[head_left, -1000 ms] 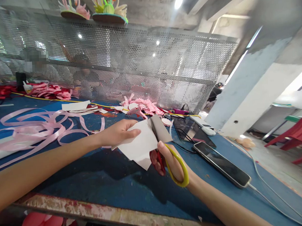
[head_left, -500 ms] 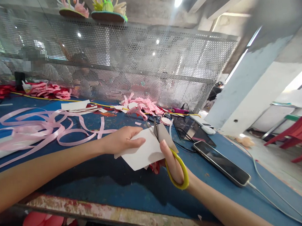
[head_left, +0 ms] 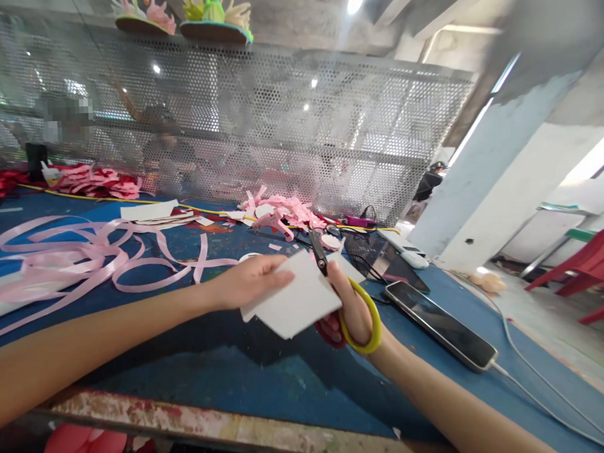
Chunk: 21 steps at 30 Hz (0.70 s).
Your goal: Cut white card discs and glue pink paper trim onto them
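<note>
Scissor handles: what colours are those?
One handle loop is yellow, the other loop red, best seen in the head view.

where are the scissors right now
In the head view, just right of centre, the scissors are in the right hand, at the edge of the white card.

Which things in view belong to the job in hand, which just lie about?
In hand:
- white card, left hand
- scissors, right hand

Apparently just lying about:
- pink ribbon
- phone
- white sheets
- pink pile
</note>
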Available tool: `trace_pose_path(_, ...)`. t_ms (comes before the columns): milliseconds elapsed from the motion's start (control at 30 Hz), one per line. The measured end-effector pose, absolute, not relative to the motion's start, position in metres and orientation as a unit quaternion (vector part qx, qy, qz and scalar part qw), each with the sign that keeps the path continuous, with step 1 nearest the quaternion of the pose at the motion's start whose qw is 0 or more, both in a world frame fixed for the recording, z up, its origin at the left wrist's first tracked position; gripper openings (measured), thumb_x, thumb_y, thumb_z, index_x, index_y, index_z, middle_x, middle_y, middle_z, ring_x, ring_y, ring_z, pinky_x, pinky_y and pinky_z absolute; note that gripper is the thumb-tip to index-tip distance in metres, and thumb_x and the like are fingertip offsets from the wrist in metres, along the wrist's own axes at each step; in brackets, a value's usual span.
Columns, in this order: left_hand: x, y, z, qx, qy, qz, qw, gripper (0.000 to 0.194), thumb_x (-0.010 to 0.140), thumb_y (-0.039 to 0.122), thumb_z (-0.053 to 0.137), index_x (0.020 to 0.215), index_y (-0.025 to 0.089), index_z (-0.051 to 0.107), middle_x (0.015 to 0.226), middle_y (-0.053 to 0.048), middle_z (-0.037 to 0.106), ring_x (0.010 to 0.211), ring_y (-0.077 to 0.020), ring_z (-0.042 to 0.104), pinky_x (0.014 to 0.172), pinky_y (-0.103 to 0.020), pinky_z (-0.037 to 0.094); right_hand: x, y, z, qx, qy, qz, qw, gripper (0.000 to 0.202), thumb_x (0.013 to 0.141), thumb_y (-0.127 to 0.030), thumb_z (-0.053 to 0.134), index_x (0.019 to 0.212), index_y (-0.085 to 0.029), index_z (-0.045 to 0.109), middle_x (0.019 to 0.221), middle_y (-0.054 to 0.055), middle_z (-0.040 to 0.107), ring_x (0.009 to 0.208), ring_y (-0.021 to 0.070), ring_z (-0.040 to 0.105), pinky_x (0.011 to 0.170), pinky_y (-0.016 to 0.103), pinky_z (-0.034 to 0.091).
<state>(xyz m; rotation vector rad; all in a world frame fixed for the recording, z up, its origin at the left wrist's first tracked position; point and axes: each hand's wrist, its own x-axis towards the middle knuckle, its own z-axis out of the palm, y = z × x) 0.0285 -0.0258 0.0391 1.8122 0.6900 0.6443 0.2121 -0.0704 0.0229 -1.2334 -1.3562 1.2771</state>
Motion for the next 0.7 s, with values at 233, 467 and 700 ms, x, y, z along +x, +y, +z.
trace_pose_path(233,0.03,-0.008,0.034,0.537,0.253,0.486,0.641,0.044,0.065,0.024,0.073,0.103,0.019,0.054,0.096,-0.004,0.066,0.085,-0.0161,0.062,0.073,-0.028,0.051,0.214,-0.057,0.012,-0.411,-0.529,0.578,0.465,0.051,0.06,-0.066,0.064,0.07,-0.017,0.052,0.064,0.003,0.061,0.057,0.0163,0.061,0.058,0.03,0.05)
trace_pose_path(467,0.029,-0.015,0.034,0.564,0.324,0.41,0.639,0.049,0.061,0.019,0.076,0.104,0.019,0.052,0.091,-0.003,0.066,0.075,-0.0143,0.065,0.061,-0.025,0.054,0.22,-0.059,0.02,-0.459,-0.576,0.439,0.515,0.03,0.066,-0.037,0.072,0.073,-0.018,0.049,0.057,-0.006,0.05,0.05,0.0101,0.049,0.05,0.024,0.039)
trace_pose_path(700,0.027,-0.014,0.038,0.609,0.336,0.469,0.545,0.024,0.07,0.032,0.069,0.078,0.011,0.059,0.062,-0.003,0.065,0.049,-0.0117,0.06,0.045,-0.02,0.047,0.231,-0.049,0.022,-0.404,-0.54,0.484,0.558,0.041,0.073,-0.059,0.052,0.067,-0.019,0.048,0.06,-0.002,0.047,0.05,0.01,0.041,0.049,0.025,0.035)
